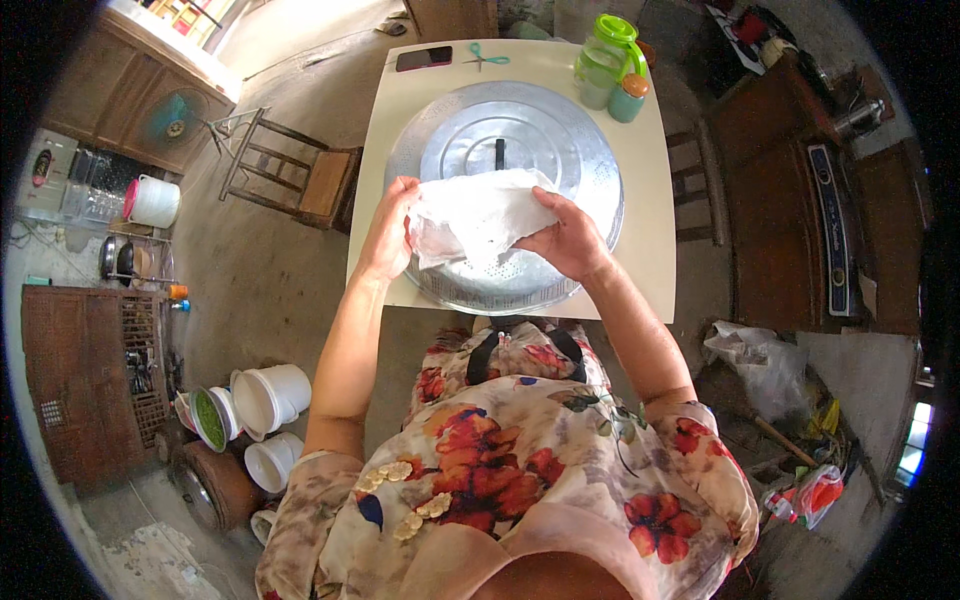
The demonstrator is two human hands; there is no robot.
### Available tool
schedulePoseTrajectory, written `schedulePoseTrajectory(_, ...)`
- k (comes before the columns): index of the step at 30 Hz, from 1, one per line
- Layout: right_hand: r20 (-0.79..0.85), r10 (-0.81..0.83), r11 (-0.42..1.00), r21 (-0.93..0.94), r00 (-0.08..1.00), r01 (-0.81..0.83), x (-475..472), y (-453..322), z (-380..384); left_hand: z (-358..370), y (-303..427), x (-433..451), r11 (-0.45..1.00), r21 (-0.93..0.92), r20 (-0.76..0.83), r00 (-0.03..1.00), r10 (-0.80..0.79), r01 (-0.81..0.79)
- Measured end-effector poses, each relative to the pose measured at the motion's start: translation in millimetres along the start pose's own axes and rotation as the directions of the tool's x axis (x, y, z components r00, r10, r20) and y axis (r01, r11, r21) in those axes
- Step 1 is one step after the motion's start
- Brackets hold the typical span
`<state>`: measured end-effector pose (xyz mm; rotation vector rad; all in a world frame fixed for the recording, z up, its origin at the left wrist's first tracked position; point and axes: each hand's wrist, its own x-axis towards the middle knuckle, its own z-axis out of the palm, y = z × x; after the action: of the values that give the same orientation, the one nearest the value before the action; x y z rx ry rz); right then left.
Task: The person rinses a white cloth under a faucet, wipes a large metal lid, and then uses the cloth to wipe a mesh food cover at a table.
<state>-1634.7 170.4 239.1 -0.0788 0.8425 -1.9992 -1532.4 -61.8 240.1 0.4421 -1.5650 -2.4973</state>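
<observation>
A thin white sheet point(487, 214) is stretched between my two hands, creased and partly see-through. Whether it is cloth, paper or plastic I cannot tell. My left hand point(391, 229) pinches its left edge, and my right hand point(570, 234) grips the right edge with the thumb on top. Below the sheet, a large round aluminium cover point(585, 150) rests on the pale table point(652, 262). Small perforations ring the cover, and a black handle point(500, 154) stands at its middle. The sheet hides the cover's near middle.
Along the table's far side lie a phone point(424, 58) and teal-handled scissors point(487, 58). A green-lidded pitcher point(600, 64) and a teal jar with an orange lid point(628, 101) stand at the far right. A wooden chair point(322, 180) is at the left; white buckets point(271, 397) sit on the floor.
</observation>
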Motion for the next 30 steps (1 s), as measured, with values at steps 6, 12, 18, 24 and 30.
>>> schedulePoseTrajectory(6,0.053,0.042,0.991,-0.133,0.998,-0.034,-0.4,-22.4,-3.3,-4.7,-6.9,7.0,0.984,0.155,-0.057,0.996,-0.074,0.082)
schedulePoseTrajectory(12,0.053,-0.069,0.91,-0.407,0.996,0.085,1.9,-42.1,-3.9,10.4,-2.4,9.7,0.952,-0.076,-0.051,0.952,-0.302,0.298)
schedulePoseTrajectory(18,0.703,-0.083,-0.458,-0.657,0.707,0.599,2.6,-31.9,10.6,38.9,-7.0,18.1,0.801,-0.393,0.113,0.888,-0.445,0.451)
schedulePoseTrajectory(24,0.177,-0.467,0.636,-0.613,0.866,0.469,12.7,-40.2,-30.4,61.1,-9.2,21.9,0.969,-0.205,-0.028,0.989,-0.147,0.138)
schedulePoseTrajectory(30,0.328,0.072,0.893,0.399,0.942,-0.207,18.8,2.1,-41.0,92.0,-17.8,27.3,0.971,-0.232,0.06,0.997,-0.037,0.05)
